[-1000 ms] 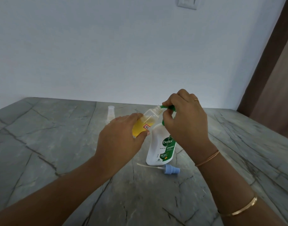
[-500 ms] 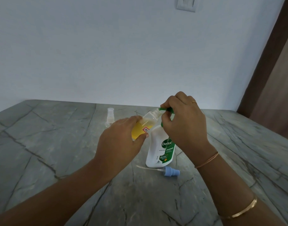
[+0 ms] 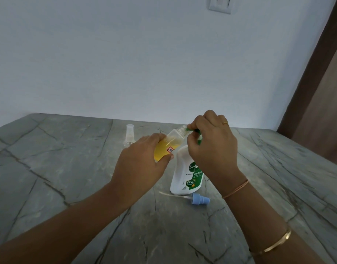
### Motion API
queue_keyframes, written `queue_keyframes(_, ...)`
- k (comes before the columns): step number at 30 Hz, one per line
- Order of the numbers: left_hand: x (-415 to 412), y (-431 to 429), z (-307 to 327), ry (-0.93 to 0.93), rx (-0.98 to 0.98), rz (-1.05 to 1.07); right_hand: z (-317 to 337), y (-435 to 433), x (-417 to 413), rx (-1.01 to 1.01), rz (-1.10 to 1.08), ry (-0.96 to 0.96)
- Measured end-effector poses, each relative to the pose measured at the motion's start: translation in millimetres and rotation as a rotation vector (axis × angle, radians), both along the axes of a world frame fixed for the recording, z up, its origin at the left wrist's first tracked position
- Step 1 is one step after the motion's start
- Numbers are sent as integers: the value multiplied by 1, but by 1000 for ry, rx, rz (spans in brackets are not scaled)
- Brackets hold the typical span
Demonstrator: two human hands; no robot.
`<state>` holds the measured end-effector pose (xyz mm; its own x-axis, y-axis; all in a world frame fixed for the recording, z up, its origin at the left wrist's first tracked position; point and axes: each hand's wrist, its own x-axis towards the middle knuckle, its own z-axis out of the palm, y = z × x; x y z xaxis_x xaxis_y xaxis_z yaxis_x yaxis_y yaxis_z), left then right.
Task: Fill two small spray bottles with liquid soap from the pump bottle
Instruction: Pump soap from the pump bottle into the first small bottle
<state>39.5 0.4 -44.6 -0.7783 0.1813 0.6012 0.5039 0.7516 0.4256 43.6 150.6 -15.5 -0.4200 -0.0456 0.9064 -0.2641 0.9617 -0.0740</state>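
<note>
My left hand grips a small clear spray bottle partly filled with yellow soap, tilted with its open neck up to the right. That neck meets the green pump nozzle of the white pump bottle, which stands upright on the table. My right hand is closed over the green pump head and hides most of it. A blue spray cap with its dip tube lies on the table in front of the pump bottle. A second small clear spray bottle with its cap on stands behind my left hand.
Everything rests on a grey marble-patterned table against a white wall. A brown door frame runs down the right side. A wall switch sits high up.
My right hand has sunk slightly on the pump head, and the soap level in the held bottle looks a little higher. The left hand keeps the bottle at the nozzle.
</note>
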Motion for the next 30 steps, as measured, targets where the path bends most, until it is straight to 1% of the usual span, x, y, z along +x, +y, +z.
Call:
queue_keyframes(7,1,1,0,-5,12,-15,10,5,3,13,8,-28)
queue_keyframes(15,1,1,0,36,22,-23,0,0,0,-7,-6,20)
queue_keyframes(27,1,2,-1,23,28,-15,8,1,3,5,-5,-23)
queue_keyframes(30,1,2,-1,37,27,-17,7,2,3,7,-12,-2)
